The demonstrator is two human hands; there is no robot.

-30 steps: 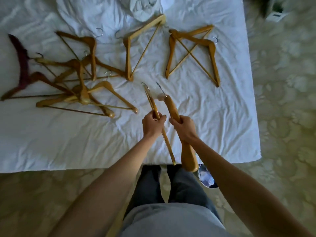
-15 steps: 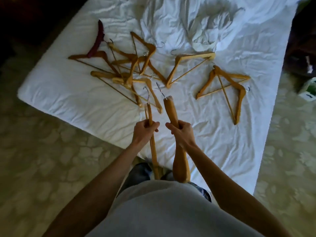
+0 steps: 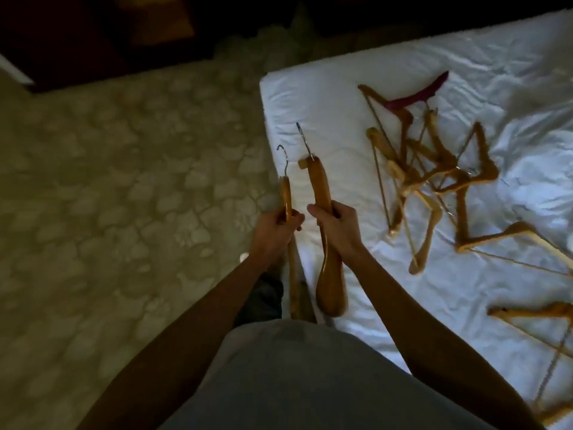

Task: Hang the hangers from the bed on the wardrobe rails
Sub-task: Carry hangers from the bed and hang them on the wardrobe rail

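My left hand (image 3: 274, 226) grips a thin wooden hanger (image 3: 286, 197) seen edge-on, its metal hook pointing up. My right hand (image 3: 336, 226) grips a thick wooden hanger (image 3: 322, 187), also edge-on, its broad end hanging near my waist. Both are held over the left edge of the bed (image 3: 310, 97). A tangled pile of several wooden hangers (image 3: 434, 178) lies on the white sheet to the right, with a dark red hanger (image 3: 418, 93) at its far end. Another wooden hanger (image 3: 536, 318) lies at the right edge. No wardrobe rail is in view.
Patterned beige carpet (image 3: 124, 197) covers the floor to the left of the bed. Dark furniture (image 3: 93, 35) stands along the top of the view. Rumpled white bedding (image 3: 542, 88) lies at the far right.
The view has swung left, so the bed now sits on the right and the carpet fills the left. Both hands still hold their hangers, now over the bed's left edge.
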